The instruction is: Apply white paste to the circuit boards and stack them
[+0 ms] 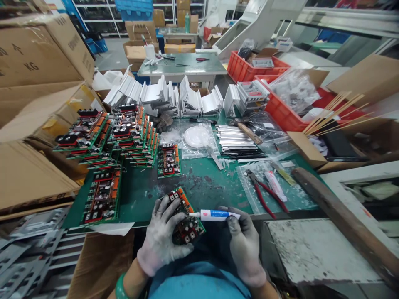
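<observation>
My gloved left hand (165, 232) grips a green circuit board (188, 226) by its left side, tilted at the table's front edge. Black parts, round capacitors and an orange strip show on the board; my fingers hide its left part. In my gloved right hand (245, 238) is a white and blue glue tube (215, 214), pinched at its tail end. The tube lies level, its nozzle pointing left over the board's right side. Whether the nozzle touches the board I cannot tell. Just beyond, a single circuit board (170, 160) lies flat on the green table.
Stacked circuit boards (135, 133) stand at the left, with cardboard boxes (34, 145) beside them. White finned heat sinks (187, 99) line the back. Metal strips (238, 141), a hammer (249, 132), red-handled pliers (264, 193) and another tube (275, 185) lie right, near red crates (280, 104).
</observation>
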`<state>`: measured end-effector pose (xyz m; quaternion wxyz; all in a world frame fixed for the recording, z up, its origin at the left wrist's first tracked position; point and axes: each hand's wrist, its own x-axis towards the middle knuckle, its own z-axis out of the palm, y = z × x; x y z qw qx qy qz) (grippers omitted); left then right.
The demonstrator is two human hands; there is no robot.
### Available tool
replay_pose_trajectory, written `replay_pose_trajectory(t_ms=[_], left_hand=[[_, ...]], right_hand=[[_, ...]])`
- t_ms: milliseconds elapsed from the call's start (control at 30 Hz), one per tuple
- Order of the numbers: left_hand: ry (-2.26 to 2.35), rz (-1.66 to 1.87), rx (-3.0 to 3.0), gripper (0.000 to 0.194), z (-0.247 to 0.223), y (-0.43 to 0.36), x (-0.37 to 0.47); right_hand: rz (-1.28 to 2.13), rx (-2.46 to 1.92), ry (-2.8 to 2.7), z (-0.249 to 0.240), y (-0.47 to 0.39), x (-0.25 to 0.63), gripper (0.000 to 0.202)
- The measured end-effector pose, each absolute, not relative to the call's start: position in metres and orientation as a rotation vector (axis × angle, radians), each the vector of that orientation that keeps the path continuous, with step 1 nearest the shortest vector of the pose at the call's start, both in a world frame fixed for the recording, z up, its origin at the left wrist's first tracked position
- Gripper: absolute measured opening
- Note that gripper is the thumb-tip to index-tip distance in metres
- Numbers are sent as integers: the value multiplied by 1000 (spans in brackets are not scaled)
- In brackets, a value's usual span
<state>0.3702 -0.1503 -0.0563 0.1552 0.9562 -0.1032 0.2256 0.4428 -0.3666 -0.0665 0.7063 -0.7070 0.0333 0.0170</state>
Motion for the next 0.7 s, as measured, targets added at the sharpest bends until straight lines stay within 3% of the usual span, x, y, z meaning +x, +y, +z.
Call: replay_pose_trajectory(t_ms=[267,500,700], left_hand=[[-441,671,2718,54,-49,-131,371],[-207,863,2527,26,-64,-151,353],[-179,843,2536,15,-63,-157,355]], right_hand=[[141,-1540,253,-69,-387,432,47],[65,-1705,132,-80,-393,424,41],[-123,-1811,-299,-73,-391,428,16]])
